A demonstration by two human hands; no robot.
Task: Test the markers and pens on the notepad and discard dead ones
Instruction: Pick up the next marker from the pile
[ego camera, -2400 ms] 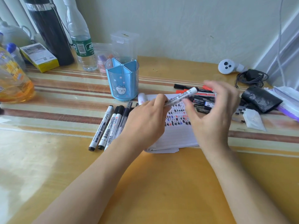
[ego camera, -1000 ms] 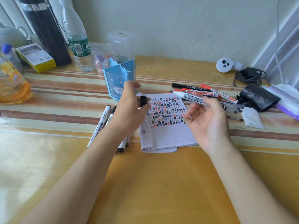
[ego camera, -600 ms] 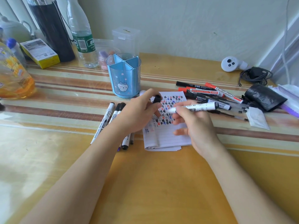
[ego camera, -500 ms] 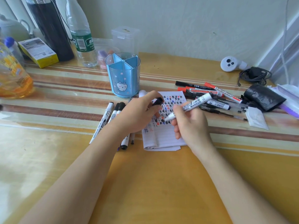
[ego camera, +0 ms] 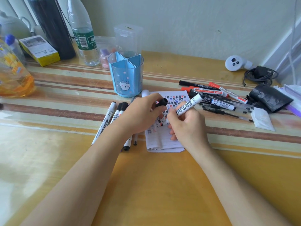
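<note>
A person's right hand (ego camera: 185,126) grips a white marker (ego camera: 187,107) like a pencil, tip down on the small notepad (ego camera: 164,142), seemingly to scribble a test mark. The left hand (ego camera: 140,115) pinches the marker's black cap (ego camera: 162,102) just above the page, likely kept ready for recapping. The barrel carries black lettering; the page is crowded with black, blue and red scribbles.

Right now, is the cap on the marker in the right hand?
No, the left hand holds the black cap apart from the marker.
</note>
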